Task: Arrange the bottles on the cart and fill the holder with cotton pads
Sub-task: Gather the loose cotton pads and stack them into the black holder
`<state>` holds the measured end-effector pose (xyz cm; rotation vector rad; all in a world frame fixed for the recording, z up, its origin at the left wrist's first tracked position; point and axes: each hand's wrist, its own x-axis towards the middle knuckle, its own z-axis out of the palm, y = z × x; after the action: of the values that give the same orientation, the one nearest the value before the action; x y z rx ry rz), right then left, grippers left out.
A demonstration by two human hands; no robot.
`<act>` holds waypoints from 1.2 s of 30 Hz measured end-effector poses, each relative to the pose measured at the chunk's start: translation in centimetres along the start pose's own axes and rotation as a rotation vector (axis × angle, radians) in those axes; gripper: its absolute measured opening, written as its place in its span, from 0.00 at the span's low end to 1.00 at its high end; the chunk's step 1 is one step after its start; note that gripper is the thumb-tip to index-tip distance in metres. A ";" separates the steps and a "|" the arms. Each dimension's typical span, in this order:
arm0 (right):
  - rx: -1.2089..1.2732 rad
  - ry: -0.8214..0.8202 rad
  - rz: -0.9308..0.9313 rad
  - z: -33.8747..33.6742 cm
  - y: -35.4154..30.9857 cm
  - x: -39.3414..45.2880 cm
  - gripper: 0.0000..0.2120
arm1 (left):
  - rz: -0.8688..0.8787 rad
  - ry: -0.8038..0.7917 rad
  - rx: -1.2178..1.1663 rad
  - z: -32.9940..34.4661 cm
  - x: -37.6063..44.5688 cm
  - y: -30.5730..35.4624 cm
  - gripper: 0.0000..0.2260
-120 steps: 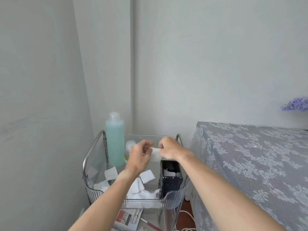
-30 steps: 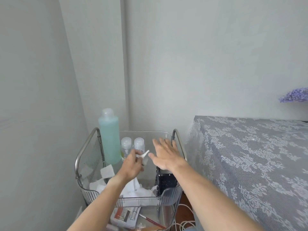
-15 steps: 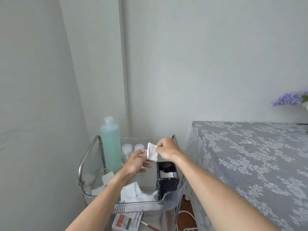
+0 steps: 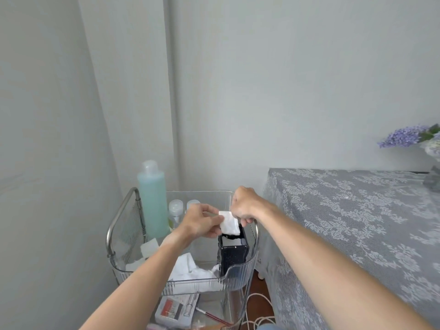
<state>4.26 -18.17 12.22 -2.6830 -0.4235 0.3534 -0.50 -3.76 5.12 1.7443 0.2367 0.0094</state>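
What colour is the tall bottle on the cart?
Pale turquoise tall bottle, clear cap; head view.

The right hand [image 4: 245, 206] curls over so its fingertips are hidden from here, and how it grips the cotton pad [image 4: 229, 222] cannot be told. That pad covers the mouth of the black holder [image 4: 232, 256] just beneath both hands, so what sits inside is out of sight. Behind the left hand [image 4: 202, 222], two small bottles [image 4: 175, 209] show only their caps. Below the hands, the cart's lower shelf [image 4: 176, 310] is cut off by the bottom edge. Far right of the hands, purple flowers [image 4: 402, 136] and their vase run off the frame.
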 end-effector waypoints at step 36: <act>-0.554 0.300 -0.180 4.0 -2.3 -1.6 0.10 | 0.177 0.113 0.773 -2.1 0.1 -4.1 0.11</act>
<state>1.01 -15.35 9.90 -3.1187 -0.7505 -0.2597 -1.28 -1.04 1.53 2.5347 0.1769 0.1641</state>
